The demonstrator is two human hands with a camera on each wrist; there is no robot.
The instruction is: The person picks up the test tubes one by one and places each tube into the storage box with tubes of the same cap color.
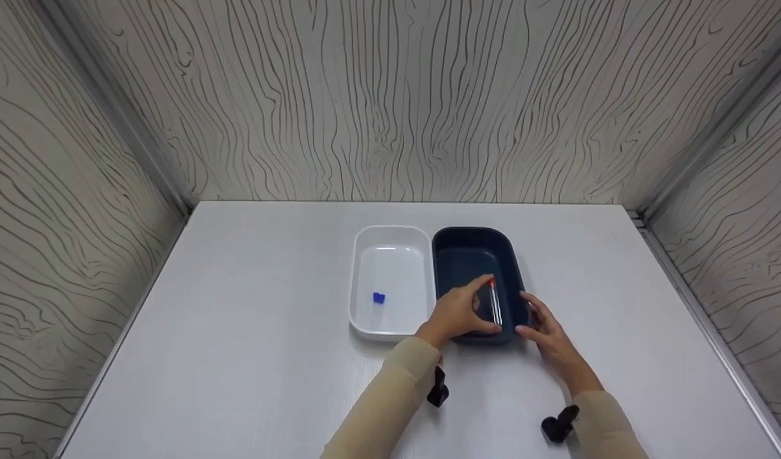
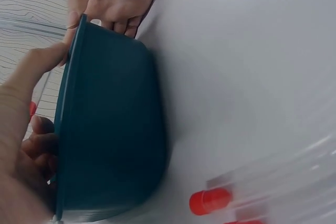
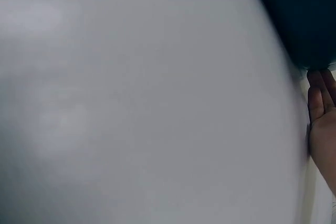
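Note:
My left hand reaches over the dark blue tray and pinches a clear test tube with a red cap lengthwise, index finger at the cap and thumb at the other end. In the left wrist view the held tube's red cap shows just beyond the tray rim. My right hand holds the tray's near right corner, thumb and index finger at the rim. The right wrist view shows its fingers against the tray's outer wall.
Left of the dark tray stands a white tray with blue-capped tubes in it. More red-capped tubes lie on the white table, mostly hidden by the left forearm in the head view. Patterned walls enclose the table.

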